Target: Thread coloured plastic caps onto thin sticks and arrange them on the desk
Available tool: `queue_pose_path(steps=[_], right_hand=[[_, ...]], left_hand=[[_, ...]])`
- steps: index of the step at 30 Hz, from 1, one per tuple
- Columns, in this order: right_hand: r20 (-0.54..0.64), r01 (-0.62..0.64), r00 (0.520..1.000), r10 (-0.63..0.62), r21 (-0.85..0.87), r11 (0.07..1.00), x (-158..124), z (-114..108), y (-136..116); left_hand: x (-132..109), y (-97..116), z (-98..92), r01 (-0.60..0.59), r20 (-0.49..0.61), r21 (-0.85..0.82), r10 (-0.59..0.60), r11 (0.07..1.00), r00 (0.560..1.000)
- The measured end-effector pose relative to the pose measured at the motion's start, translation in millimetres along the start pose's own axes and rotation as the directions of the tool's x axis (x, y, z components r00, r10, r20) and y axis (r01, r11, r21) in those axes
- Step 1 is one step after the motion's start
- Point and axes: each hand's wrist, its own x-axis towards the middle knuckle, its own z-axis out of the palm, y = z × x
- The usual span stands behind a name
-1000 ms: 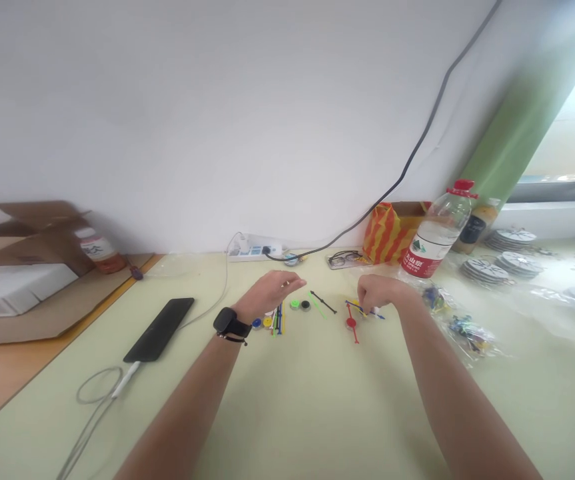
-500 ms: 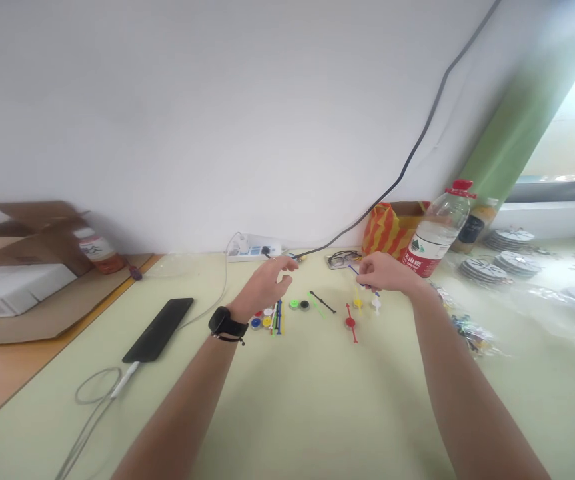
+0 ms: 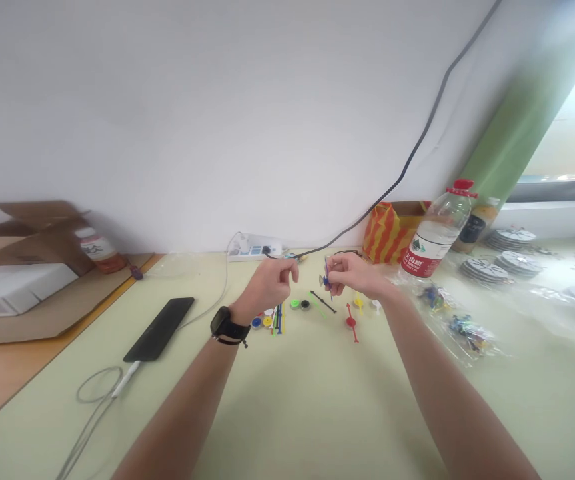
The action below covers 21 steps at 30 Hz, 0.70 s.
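My right hand (image 3: 347, 275) pinches a blue arrow spinner (image 3: 326, 281), held upright above the table with its round base facing left. My left hand (image 3: 268, 288), wearing a black watch, hovers to its left with fingers curled in, and nothing shows in them. Below the left hand lie loose coloured arrows (image 3: 280, 319) and round bases, among them a blue base (image 3: 256, 323) and a yellow base (image 3: 267, 322). A green base (image 3: 294, 304), a black base (image 3: 306, 305) and a black arrow (image 3: 323, 302) lie between the hands. A red arrow spinner (image 3: 350, 322) and a yellow one (image 3: 358, 303) lie near my right wrist.
A black phone (image 3: 160, 330) with a cable lies left. Behind are a power strip (image 3: 254, 251), a striped bag (image 3: 390, 233) and a large water bottle (image 3: 434, 230). Bags of small parts (image 3: 472, 333) and stacked white discs (image 3: 484, 270) are right; a cardboard box (image 3: 42, 230) stands far left.
My right hand has moved left with the blue arrow spinner, turning it upright so its base shows. My left hand's fingers have curled in from a more open pose.
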Motion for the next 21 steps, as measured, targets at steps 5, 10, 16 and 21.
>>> queue_pose_path(steps=[5, 10, 16, 21], right_hand=[[-0.014, 0.064, 0.998, -0.063, 0.147, 0.987, 11, 20, 4], [-0.007, 0.073, 0.997, -0.073, 0.176, 0.982, 16, 37, 9], [-0.075, -0.097, 0.995, 0.071, -0.440, 0.893, 23, 38, 35], [-0.084, -0.128, 0.992, 0.098, -0.575, 0.808, 26, 31, 55]], left_hand=[[2, 21, 3.5, 0.008, 0.128, -0.227, 0.021, 0.974, 0.992], [1, 18, 4.3, 0.013, 0.138, -0.266, 0.025, 0.964, 0.990], [-7, -11, 9.5, 0.166, 0.326, -0.132, -0.116, 0.977, 0.938], [-11, -27, 22.6, 0.202, 0.549, -0.038, -0.149, 0.979, 0.823]])
